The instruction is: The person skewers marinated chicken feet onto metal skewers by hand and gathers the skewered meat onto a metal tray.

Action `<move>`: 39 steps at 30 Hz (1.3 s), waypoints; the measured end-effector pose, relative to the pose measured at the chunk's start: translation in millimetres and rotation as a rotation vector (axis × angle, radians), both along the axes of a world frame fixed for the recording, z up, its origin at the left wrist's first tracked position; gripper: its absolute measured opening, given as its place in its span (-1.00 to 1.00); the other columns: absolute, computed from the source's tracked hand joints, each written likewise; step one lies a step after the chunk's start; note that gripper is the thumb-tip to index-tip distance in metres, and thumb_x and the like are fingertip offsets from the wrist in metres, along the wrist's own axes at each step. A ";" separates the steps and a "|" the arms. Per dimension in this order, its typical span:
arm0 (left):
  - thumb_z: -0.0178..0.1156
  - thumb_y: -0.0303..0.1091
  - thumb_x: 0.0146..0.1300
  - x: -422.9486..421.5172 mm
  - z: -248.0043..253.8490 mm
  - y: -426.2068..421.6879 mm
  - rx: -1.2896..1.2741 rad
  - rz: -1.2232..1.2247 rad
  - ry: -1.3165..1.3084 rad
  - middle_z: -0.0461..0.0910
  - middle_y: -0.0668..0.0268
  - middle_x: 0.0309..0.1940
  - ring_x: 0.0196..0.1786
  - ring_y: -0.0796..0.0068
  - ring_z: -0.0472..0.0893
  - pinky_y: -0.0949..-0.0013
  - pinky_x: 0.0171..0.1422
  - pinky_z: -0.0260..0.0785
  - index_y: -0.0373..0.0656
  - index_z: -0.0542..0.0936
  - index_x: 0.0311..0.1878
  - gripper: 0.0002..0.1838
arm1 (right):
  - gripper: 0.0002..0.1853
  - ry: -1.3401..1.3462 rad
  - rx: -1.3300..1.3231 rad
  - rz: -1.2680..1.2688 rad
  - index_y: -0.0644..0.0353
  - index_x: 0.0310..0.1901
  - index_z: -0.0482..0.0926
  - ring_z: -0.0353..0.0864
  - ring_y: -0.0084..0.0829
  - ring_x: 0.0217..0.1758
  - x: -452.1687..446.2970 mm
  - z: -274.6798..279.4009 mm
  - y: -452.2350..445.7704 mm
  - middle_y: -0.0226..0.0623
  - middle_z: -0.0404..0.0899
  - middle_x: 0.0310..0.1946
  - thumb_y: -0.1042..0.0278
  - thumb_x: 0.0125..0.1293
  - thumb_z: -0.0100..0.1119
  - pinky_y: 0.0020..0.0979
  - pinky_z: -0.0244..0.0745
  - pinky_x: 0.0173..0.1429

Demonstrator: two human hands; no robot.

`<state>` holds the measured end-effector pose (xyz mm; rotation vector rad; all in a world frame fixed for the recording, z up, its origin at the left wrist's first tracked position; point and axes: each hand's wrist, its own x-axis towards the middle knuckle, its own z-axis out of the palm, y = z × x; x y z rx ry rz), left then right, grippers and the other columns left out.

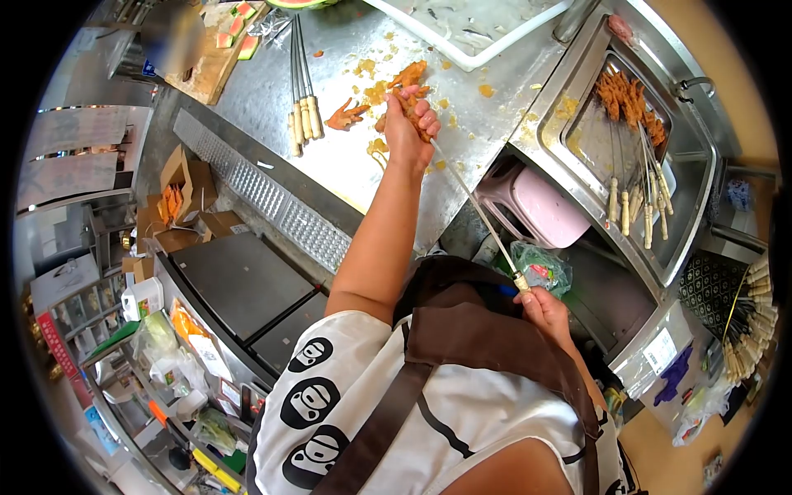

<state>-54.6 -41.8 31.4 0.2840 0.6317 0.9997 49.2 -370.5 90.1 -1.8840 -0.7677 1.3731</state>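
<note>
My left hand [408,128] is closed around orange-brown meat pieces, which look like chicken feet, at the far end of a long metal skewer [474,202]. At the skewer's other end, my right hand [544,313] grips near its pale wooden handle [520,282], close to my brown apron. One loose chicken foot [346,114] lies on the metal table [256,91], left of my left hand, and another piece [410,74] lies just beyond it. Several bare skewers [304,120] with wooden handles rest further left.
A sink at the right holds a metal tray [582,148] with loaded skewers [623,99]. Beyond my hands is a white tub [470,59]. A cutting board [216,49] with watermelon pieces sits at the upper left. A pink stool [549,210] stands under the counter.
</note>
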 end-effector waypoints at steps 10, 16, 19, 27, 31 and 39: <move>-0.34 0.03 0.40 1.4 0.9 1.3 -0.074 0.013 -0.067 0.15 0.46 -0.64 -0.65 0.64 0.12 0.57 -0.61 0.02 -0.05 0.35 -0.24 -0.61 | -0.79 0.014 -0.008 0.032 0.19 -0.32 0.53 0.37 -0.58 -0.58 -2.8 -4.8 9.7 -0.40 0.39 -0.66 0.23 0.31 0.01 -0.48 0.33 -0.44; -0.09 0.06 0.31 -1.0 -21.8 8.6 -0.062 -0.006 0.042 0.06 0.55 -0.68 -0.69 0.73 0.06 0.63 -0.68 -0.09 -0.10 0.41 -0.21 -0.62 | -0.77 -0.100 0.190 0.064 0.19 -0.31 0.49 0.44 -0.26 -0.47 -0.9 -9.9 5.9 -0.18 0.42 -0.52 0.19 0.30 0.01 -0.34 0.36 -0.34; -0.22 0.11 0.34 7.6 -16.5 -2.9 0.107 -0.208 -0.334 0.23 0.44 -0.57 -0.57 0.61 0.26 0.58 -0.53 0.19 -0.18 0.37 -0.14 -0.52 | -0.77 -0.139 0.203 0.037 0.22 -0.29 0.49 0.47 -0.29 -0.44 15.4 -10.2 -5.8 -0.18 0.46 -0.50 0.21 0.31 0.00 -0.36 0.38 -0.31; -0.15 -0.13 0.36 -32.4 -4.0 10.4 0.334 -0.053 0.563 0.46 0.01 -0.01 -0.02 0.23 0.52 0.28 0.12 0.38 -0.41 0.35 0.06 -0.53 | -0.79 -0.432 0.221 -0.615 0.25 -0.29 0.50 0.35 -0.64 -0.40 81.9 -42.1 -72.7 -0.50 0.42 -0.49 0.30 0.35 -0.06 -0.54 0.34 -0.28; 0.13 -0.42 0.18 -74.3 -26.9 16.4 1.041 -0.046 1.380 0.56 0.17 -0.22 -0.19 0.30 0.55 0.34 -0.01 0.38 -0.21 0.55 -0.17 -0.83 | -0.69 -0.937 0.084 -0.529 0.33 -0.21 0.51 0.36 -0.42 -0.51 151.0 -55.8 -42.7 -0.30 0.43 -0.57 0.20 0.35 -0.06 -0.40 0.33 -0.38; 0.21 -0.43 -0.03 -67.8 -13.1 4.2 1.367 0.042 1.753 0.49 0.05 -0.23 -0.09 0.01 0.43 0.13 0.00 0.28 -0.31 0.47 -0.10 -0.63 | -0.61 -1.420 0.177 -0.284 0.37 0.07 0.36 0.30 -0.04 0.14 178.7 -38.4 -18.0 0.08 0.35 0.04 0.28 0.30 0.00 -0.20 0.16 0.23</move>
